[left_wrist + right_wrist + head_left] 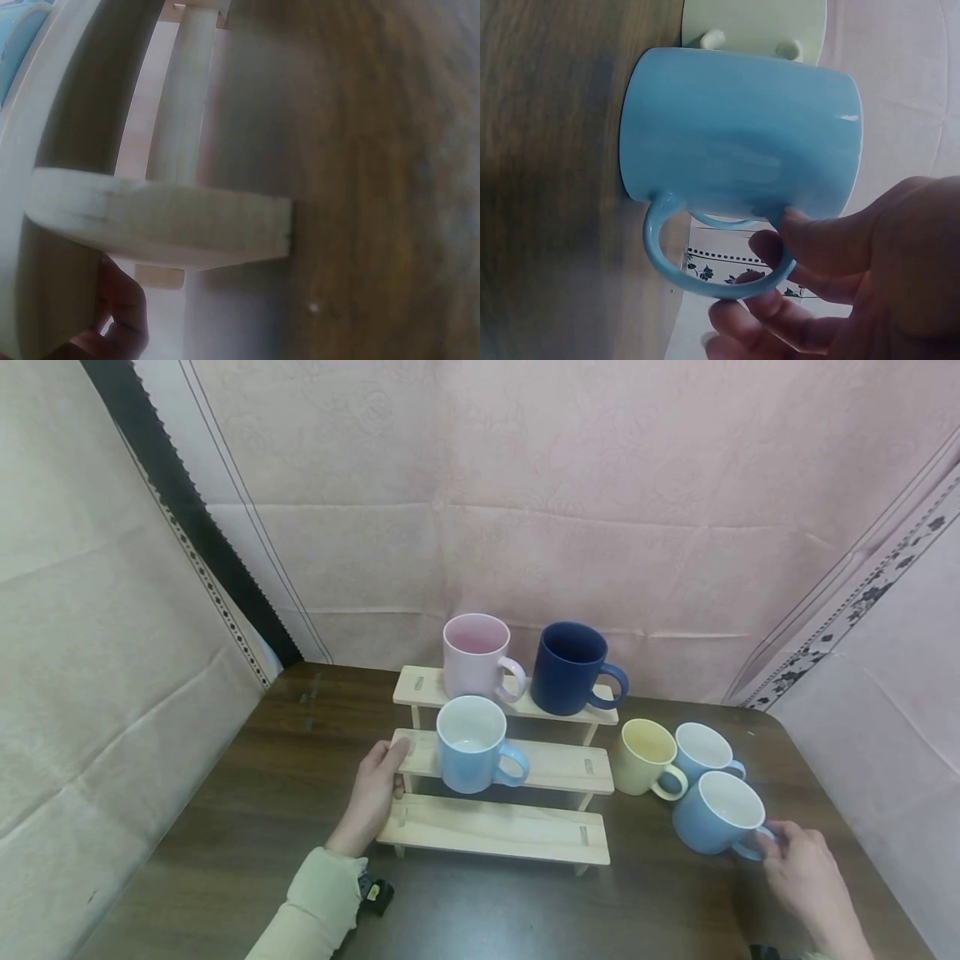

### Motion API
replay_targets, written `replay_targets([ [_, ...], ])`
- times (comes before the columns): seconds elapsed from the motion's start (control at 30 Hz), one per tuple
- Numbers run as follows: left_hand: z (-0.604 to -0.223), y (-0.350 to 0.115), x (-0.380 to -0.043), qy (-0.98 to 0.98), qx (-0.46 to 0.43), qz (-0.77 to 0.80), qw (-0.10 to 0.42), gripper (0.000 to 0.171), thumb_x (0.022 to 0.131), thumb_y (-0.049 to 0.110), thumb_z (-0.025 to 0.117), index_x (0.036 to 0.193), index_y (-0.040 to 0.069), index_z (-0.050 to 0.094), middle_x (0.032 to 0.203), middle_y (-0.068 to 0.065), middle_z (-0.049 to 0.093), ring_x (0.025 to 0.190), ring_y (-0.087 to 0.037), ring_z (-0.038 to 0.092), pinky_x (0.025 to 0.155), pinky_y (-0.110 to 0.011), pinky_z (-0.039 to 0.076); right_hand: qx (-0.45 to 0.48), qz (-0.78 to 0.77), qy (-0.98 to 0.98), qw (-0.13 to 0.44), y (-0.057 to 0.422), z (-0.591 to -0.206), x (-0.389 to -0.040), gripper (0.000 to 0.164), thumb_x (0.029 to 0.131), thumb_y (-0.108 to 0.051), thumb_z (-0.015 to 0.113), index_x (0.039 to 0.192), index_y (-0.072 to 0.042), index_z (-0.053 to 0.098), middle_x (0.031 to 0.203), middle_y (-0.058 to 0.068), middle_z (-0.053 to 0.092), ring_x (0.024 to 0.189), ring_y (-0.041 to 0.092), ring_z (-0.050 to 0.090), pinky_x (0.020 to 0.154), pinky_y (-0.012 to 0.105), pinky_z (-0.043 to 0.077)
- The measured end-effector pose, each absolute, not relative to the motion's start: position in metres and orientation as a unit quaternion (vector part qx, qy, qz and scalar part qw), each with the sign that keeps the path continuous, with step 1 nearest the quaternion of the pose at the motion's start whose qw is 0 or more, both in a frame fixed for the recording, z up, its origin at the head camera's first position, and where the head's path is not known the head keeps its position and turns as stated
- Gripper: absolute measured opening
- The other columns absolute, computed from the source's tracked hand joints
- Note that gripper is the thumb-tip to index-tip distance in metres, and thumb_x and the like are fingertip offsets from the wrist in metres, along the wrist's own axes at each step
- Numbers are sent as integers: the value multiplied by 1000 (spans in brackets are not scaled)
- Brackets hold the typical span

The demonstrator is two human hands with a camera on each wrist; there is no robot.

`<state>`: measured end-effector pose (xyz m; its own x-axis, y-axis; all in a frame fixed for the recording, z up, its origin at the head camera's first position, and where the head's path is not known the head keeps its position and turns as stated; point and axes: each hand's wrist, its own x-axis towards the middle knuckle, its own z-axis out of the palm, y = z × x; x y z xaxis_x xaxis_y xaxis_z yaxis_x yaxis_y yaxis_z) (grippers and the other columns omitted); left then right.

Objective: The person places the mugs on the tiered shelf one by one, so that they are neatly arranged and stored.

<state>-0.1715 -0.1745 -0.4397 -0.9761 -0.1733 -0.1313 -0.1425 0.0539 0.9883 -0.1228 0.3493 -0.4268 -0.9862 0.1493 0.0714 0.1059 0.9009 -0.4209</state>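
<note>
On brown table (525, 910), wooden rack (495, 831); left hand (375, 793) grips middle shelf (558, 764), fingers curled. Right of rack, nearer blue mug (705, 818); right hand (806, 868) pinches handle (705, 287), thumb and fingers closed. Loose pinch could tip mug into yellow mug (637, 772).

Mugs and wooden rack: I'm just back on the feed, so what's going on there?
A person's left grip holds the left end of the middle shelf of the wooden rack; the right grip holds the handle of a light blue mug, lifted or not, I can't tell. A pink mug and a navy mug stand on the top shelf, a second light blue mug on the middle one. A yellow mug and a third light blue mug stand right of the rack.
</note>
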Motion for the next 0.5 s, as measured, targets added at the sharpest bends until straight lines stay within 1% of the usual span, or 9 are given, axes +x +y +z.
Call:
replay_targets([
  [0.1,-445,-175,-173,-724,107,-682,19,38,102,44,46,102,6,50,71,-3,43,61,-20,43,57,-28,38,-80,211,-974,32,349,-426,-120,40,100,-16,50,118,20,48,106,40,49,92,52,52,75,63,41],
  [0.2,-447,-175,-173,-725,101,-681,27,42,101,47,47,102,5,50,72,-3,43,60,-19,43,57,-27,38,-81,210,-974,25,349,-425,-118,42,101,-19,48,119,19,47,108,40,46,95,54,50,78,65,39],
  [0.3,-447,-174,-173,-728,97,-678,31,44,100,49,48,102,4,49,72,-3,43,60,-19,43,56,-27,38,-72,210,-975,24,348,-425,-115,40,101,-19,50,114,18,51,102,37,50,91,51,53,75,63,40],
  [0.43,-448,-174,-173,-727,95,-680,34,45,100,49,48,101,4,49,72,-3,43,59,-18,43,56,-27,38,-69,215,-974,2,349,-425,-114,39,101,-22,51,107,17,52,92,30,57,84,45,57,71,58,43],
  [0.5,-449,-174,-173,-725,93,-681,35,44,100,48,48,101,4,49,72,-3,43,59,-18,43,56,-27,38,-72,217,-973,-7,349,-425,-114,40,101,-24,51,106,16,52,89,27,59,82,43,58,70,57,43],
])
